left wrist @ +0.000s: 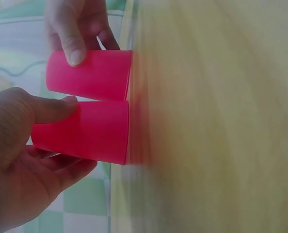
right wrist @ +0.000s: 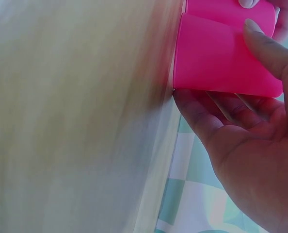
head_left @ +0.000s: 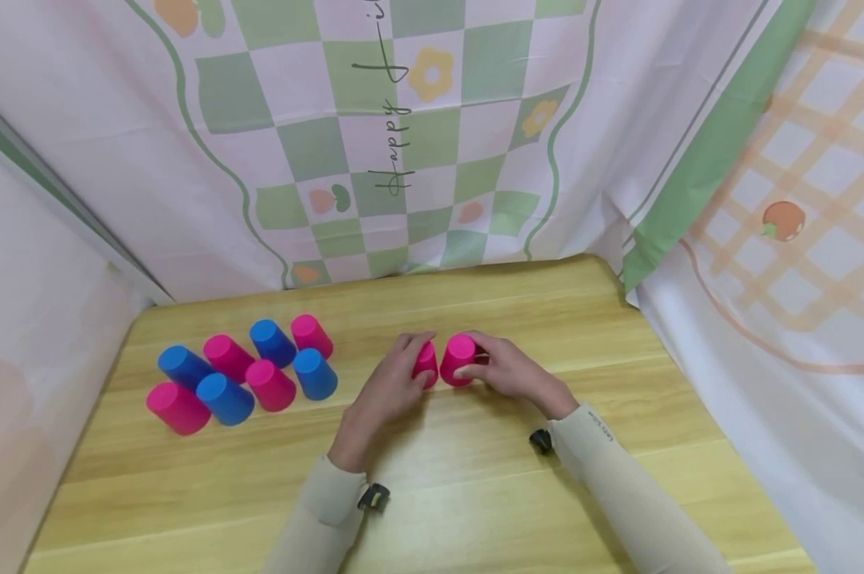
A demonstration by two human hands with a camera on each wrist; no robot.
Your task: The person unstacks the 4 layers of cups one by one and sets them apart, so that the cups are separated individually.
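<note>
Two pink cups stand upside down side by side near the middle of the wooden table. My left hand (head_left: 392, 383) grips the left pink cup (left wrist: 93, 131), thumb on the near side and fingers behind it. The right pink cup (right wrist: 221, 58) is held by my right hand (head_left: 507, 367) in the same way, with the fingers wrapped round its far side. In the head view, my left hand covers part of its cup, while the right pink cup (head_left: 457, 359) shows more fully. Both cups' rims are at the table surface, close together.
To the left, several upside-down cups stand in two rows, pink and blue alternating, among them a blue cup (head_left: 316, 375) and a pink cup (head_left: 178, 408). Patterned cloth (head_left: 432, 143) hangs behind the wooden table (head_left: 461, 494) and along its sides.
</note>
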